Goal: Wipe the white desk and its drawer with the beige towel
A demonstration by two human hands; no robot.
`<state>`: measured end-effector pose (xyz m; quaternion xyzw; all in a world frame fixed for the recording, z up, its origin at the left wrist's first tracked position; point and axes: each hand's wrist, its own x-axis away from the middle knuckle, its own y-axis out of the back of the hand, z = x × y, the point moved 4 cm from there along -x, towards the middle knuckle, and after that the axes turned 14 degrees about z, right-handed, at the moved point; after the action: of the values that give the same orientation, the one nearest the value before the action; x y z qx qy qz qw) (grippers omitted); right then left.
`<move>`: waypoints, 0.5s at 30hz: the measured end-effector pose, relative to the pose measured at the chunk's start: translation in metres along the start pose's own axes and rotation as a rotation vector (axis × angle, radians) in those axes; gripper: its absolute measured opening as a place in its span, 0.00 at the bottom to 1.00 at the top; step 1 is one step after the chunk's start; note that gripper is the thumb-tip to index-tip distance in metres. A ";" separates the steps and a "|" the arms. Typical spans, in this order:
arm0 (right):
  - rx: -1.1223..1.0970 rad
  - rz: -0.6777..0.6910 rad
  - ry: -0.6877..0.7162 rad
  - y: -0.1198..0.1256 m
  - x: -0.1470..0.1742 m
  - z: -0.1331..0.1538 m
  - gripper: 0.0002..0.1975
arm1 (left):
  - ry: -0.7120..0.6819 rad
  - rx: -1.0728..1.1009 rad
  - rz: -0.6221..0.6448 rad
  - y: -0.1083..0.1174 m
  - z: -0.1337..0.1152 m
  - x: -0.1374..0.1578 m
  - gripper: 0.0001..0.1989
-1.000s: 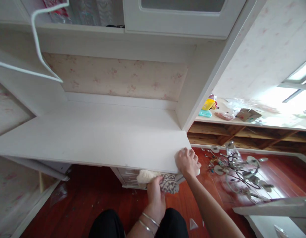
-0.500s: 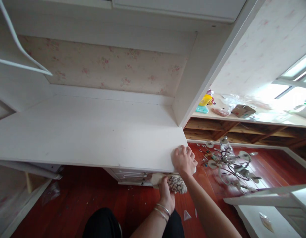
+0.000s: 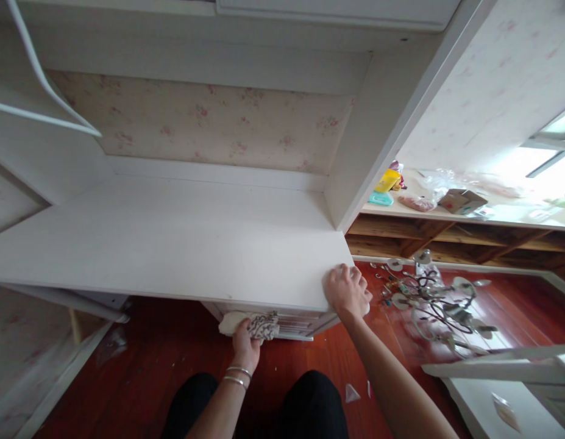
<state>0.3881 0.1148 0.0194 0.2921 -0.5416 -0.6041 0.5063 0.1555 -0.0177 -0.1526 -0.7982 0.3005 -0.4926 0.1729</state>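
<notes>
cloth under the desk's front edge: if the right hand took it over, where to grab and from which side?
Grip the cream end of the cloth: it sticks out free to the left of the left hand, which bunches the patterned end against the desk edge. Come from below and the left, probably.

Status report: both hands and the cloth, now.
Left hand grips patterned cloth against desk's front edge. Right hand flat on desk corner. Chandelier lies on floor, right.

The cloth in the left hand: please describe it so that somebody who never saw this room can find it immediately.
Find the wide white desk top and follow its front edge to below the middle. There the left hand, with two bangles on the wrist, grips the cloth against the drawers. It is cream with a dark pattern, the only fabric here.
</notes>
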 end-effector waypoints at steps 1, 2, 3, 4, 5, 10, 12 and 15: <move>-0.002 0.003 0.000 0.000 0.000 0.000 0.24 | -0.013 0.003 -0.007 0.001 -0.013 0.001 0.06; -0.004 0.004 -0.001 0.000 0.000 -0.001 0.25 | -0.024 0.008 -0.011 0.002 -0.025 0.003 0.06; -0.006 0.004 -0.001 -0.001 0.000 -0.001 0.25 | -0.033 0.013 -0.010 0.001 -0.035 0.007 0.07; -0.008 0.002 0.000 -0.001 0.000 -0.001 0.25 | -0.039 0.017 -0.004 -0.001 -0.045 0.012 0.06; -0.009 -0.001 0.000 -0.002 0.000 -0.002 0.25 | -0.047 0.021 0.008 -0.004 -0.053 0.019 0.06; -0.002 -0.006 -0.004 -0.002 0.002 -0.002 0.25 | -0.131 0.031 0.172 -0.030 -0.078 0.065 0.08; -0.001 -0.001 -0.005 -0.002 0.002 -0.002 0.25 | -0.154 0.037 0.216 -0.041 -0.081 0.082 0.09; -0.002 -0.003 -0.003 -0.002 0.002 -0.001 0.25 | -0.143 0.058 0.196 -0.053 -0.074 0.102 0.12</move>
<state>0.3882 0.1125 0.0174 0.2915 -0.5412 -0.6060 0.5049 0.1401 -0.0424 -0.0191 -0.7927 0.3499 -0.4237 0.2641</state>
